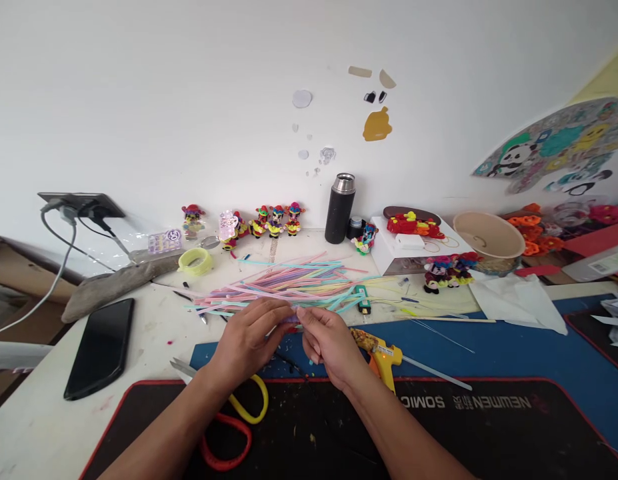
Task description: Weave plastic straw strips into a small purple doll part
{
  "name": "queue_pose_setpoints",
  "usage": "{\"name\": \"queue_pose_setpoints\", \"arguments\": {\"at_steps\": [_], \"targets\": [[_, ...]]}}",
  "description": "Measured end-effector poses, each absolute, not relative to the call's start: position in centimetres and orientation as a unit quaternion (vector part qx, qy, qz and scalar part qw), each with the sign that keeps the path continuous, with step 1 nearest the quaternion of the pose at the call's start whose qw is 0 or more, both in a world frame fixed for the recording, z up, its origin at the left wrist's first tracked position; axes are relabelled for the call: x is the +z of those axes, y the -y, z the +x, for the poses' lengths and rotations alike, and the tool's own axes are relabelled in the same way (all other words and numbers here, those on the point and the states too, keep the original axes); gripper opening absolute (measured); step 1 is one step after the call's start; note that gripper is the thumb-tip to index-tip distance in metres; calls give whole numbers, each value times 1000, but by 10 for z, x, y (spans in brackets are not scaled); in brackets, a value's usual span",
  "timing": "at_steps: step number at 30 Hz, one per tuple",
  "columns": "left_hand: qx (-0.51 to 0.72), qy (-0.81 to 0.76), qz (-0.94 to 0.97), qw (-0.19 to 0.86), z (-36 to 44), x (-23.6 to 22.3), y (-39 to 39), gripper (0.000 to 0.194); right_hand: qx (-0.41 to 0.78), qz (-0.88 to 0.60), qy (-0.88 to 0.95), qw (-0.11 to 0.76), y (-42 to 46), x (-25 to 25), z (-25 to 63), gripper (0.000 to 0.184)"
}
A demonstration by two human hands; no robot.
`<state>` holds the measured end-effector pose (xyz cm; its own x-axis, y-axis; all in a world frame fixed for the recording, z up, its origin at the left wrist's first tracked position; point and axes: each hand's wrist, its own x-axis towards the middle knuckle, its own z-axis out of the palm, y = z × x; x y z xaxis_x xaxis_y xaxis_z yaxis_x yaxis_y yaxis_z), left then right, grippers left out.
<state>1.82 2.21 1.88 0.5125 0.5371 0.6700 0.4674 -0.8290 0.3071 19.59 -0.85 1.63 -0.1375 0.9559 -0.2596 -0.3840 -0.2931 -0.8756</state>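
Both hands meet over the middle of the table, fingers closed. Between them shows a short purple pipe cleaner point(290, 319); my left hand point(253, 333) grips it from one side and my right hand point(329, 339) pinches its other end. Fingers hide most of it, and a bit of red lies just below. Just beyond the hands spreads a loose pile of pastel pipe cleaners point(279, 285). A yellow hot glue gun point(387, 363) with a glue stick lies right of my right hand. Scissors point(257, 400) with red and yellow handles lie partly under my left forearm.
A black phone point(101, 348) and driftwood point(119, 283) lie left. Along the wall stand several small pipe-cleaner figures point(276, 222), a black thermos point(340, 210), a white box point(403, 248) and a beige bowl point(489, 233). A black mat point(489, 433) covers the front.
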Motion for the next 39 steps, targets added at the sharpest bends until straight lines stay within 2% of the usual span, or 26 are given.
{"name": "queue_pose_setpoints", "arguments": {"at_steps": [8,22,27,31,33,39], "targets": [[403,-299,863,65,21,15,-23,24,683,-437,317,491,9,12,194,54],[460,-381,785,162,24,23,-23,16,694,-418,327,486,8,15,196,55],[472,-430,703,312,22,21,-24,19,653,-452,338,504,6,16,201,51],[487,-428,641,410,22,17,-26,29,638,-472,335,508,4,20,204,58],[492,-429,636,411,23,16,-26,32,632,-477,341,506,4,22,204,58],[465,-411,684,384,24,15,-24,24,615,-480,393,487,5,20,202,58]]}}
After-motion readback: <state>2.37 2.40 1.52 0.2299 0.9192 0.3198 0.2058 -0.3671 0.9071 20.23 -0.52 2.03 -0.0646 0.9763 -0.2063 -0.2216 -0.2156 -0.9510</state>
